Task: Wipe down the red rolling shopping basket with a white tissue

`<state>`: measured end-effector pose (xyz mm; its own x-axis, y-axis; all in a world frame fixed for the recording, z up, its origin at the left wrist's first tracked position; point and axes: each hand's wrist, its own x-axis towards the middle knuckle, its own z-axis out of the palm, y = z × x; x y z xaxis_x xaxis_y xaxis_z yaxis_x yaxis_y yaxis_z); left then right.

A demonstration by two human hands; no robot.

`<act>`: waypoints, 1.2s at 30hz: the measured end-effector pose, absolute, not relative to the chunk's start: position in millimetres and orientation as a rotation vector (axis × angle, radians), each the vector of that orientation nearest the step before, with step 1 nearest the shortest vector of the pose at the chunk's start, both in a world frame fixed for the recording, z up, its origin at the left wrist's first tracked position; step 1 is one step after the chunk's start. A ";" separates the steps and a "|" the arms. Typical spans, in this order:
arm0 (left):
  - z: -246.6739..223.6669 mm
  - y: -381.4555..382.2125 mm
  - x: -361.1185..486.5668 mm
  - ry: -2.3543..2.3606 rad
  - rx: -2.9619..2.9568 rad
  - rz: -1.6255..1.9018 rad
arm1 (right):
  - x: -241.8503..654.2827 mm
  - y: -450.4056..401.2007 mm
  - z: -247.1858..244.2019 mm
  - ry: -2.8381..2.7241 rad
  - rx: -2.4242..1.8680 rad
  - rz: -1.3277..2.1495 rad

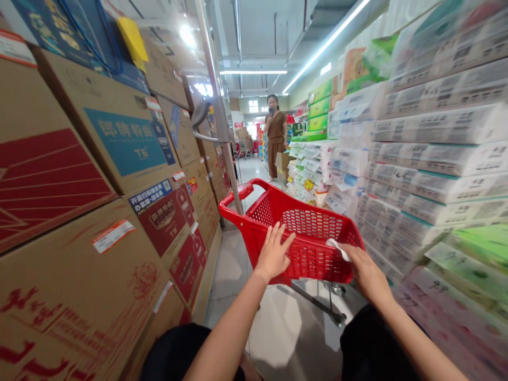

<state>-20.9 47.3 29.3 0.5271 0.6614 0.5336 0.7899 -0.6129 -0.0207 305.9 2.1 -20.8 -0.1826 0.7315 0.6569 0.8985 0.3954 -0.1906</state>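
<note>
A red plastic shopping cart (pixel 313 259) stands side-on in front of me, its perforated basket showing nothing inside that I can make out. My left hand (pixel 274 253) lies against the near side of the basket with fingers spread, holding nothing. At the right end of the near rim, my right hand (pixel 363 267) grips a white cloth (pixel 338 248) that touches the rim. Part of the cloth is hidden by the fingers. A grey metal pole (pixel 222 121) with a grey handle rises at the cart's left end.
Stacked cardboard boxes (pixel 75 254) line the left side. On the right rise piles of packaged tissue paper (pixel 420 174). Farther along the aisle, a person in brown clothes (pixel 277 132) stands near an open carton (pixel 282 164). Pale tiled floor (pixel 278 328) lies under the cart.
</note>
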 end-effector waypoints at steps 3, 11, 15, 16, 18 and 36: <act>30.6 50.6 -28.5 -1.226 -2.491 -0.741 | 296.6 -2.7 -17.2 -1.957 -1.406 -0.297; 29.8 74.0 -36.2 -1.522 -2.302 -0.811 | 230.2 -30.1 -14.7 -2.075 -1.236 -0.297; 14.9 65.3 -12.9 -1.509 -2.366 -0.775 | 205.8 -35.5 -9.9 -2.184 -1.105 -0.170; 11.8 62.2 -10.2 -1.506 -2.363 -0.796 | 204.5 -35.9 -8.8 -2.209 -1.087 -0.142; 8.9 58.0 -11.3 -1.532 -2.344 -0.843 | 208.7 -35.9 -7.6 -2.257 -1.062 -0.109; 10.8 45.4 -8.2 -1.406 -2.587 -0.750 | 240.4 -27.8 -8.0 -2.272 -1.160 -0.190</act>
